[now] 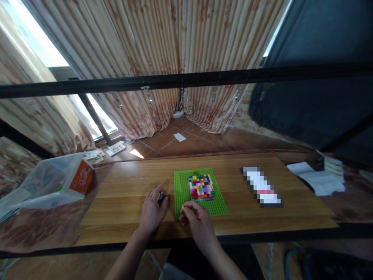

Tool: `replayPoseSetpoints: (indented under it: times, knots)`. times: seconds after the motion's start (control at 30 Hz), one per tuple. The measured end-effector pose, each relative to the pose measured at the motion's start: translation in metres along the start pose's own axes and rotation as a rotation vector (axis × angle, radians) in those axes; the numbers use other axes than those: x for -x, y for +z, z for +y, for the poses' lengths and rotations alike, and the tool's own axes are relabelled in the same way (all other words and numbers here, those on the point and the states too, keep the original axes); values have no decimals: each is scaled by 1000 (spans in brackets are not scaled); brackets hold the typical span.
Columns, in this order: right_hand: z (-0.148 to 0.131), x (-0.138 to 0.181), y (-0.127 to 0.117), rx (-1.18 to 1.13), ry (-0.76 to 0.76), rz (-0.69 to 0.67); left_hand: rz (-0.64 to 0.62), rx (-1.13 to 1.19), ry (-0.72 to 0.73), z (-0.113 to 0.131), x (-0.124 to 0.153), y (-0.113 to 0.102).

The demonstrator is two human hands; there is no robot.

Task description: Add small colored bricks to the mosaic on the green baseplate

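A green studded baseplate [181,182] lies on the wooden table. On it sits a block of multicoloured building bricks [201,186], close-packed in red, yellow, white, purple, blue and green. My right hand [198,221] is over the plate's near edge, pinching a small yellow brick [183,207] between thumb and fingers. To the left of the plate, my left hand [152,208] rests low at the tabletop, curled around a few small building bricks [161,196], dark purple with some yellow and green. The palm side of this hand is partly hidden.
A pixelated white object [262,184] lies on the table [128,186] to the right. Left of the table stands a clear plastic bin [55,182] with an orange label. A black bar [180,80] crosses beyond the table, before curtains [140,46]. White papers [316,178] lie at the right.
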State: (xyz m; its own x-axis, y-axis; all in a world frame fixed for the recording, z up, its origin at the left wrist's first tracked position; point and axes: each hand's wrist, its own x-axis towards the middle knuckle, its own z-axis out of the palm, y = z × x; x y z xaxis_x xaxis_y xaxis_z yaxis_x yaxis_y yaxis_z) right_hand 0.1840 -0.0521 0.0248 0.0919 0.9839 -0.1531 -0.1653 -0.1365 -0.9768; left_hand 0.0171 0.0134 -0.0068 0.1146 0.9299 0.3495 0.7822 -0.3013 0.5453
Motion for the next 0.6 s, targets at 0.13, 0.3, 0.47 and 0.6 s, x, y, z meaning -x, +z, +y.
replayPoseSetpoints:
  times: [0.13, 0.3, 0.47, 0.6]
  knots:
    - [-15, 12, -9, -334, 166, 53, 13, 6, 17, -2, 0, 1]
    - [-29, 19, -35, -419, 223, 95, 27, 5, 42, -5, 1, 2]
    - [-34, 15, -64, -427, 234, 202, 21, -1, 52, -7, 0, 2]
    - [-39, 6, -82, -392, 171, 290, 22, -3, 59, -9, 0, 2]
